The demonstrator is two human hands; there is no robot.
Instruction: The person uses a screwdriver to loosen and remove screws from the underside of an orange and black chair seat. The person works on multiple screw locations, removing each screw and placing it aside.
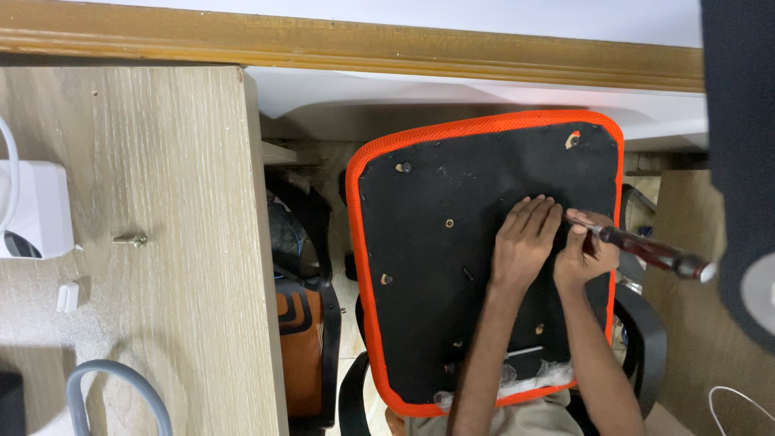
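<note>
The left hand [525, 238] lies flat, fingers together, on the black underside of an orange-edged seat [436, 266] that rests upturned across the person's lap. The right hand [583, 257] grips a dark-red-handled screwdriver [646, 250], its tip meeting the panel just beside the left fingertips. The work appears to be a screw being driven or loosened near the seat's right edge; steady downward pressure seems called for. A loose bolt [131, 239] lies on the desk [161, 161], well apart.
</note>
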